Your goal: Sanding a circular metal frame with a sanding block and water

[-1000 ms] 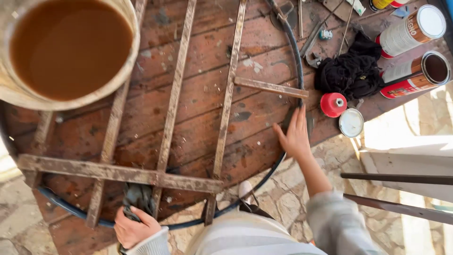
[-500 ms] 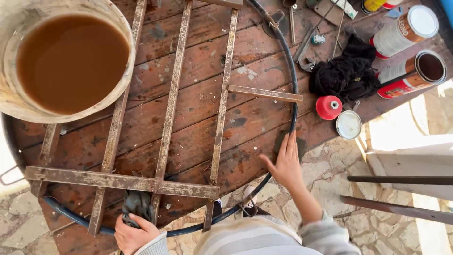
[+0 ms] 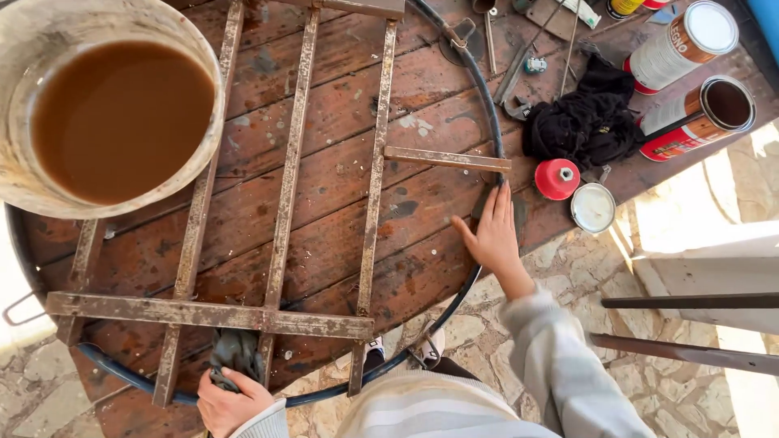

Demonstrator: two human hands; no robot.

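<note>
Rusty round metal grate (image 3: 286, 195) is lying across the wooden table (image 3: 422, 105). Dark rag (image 3: 234, 354) is being gripped by left hand (image 3: 231, 401) at near edge; right hand (image 3: 489, 235) is being pressed flat, fingers spread, beside red spool (image 3: 557, 178). Bucket of brown liquid (image 3: 105, 113) is crowding far-left corner.

Rusty brown grate (image 3: 286, 195), dark blue hoop (image 3: 487, 105), grey rag (image 3: 235, 353), red cap (image 3: 557, 178), brown liquid in a whitish bucket (image 3: 32, 49)

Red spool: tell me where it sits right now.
In the head view the red spool sits at the right of the wooden table, just below the black cloth, beside the round lid and near the right hand.
</note>
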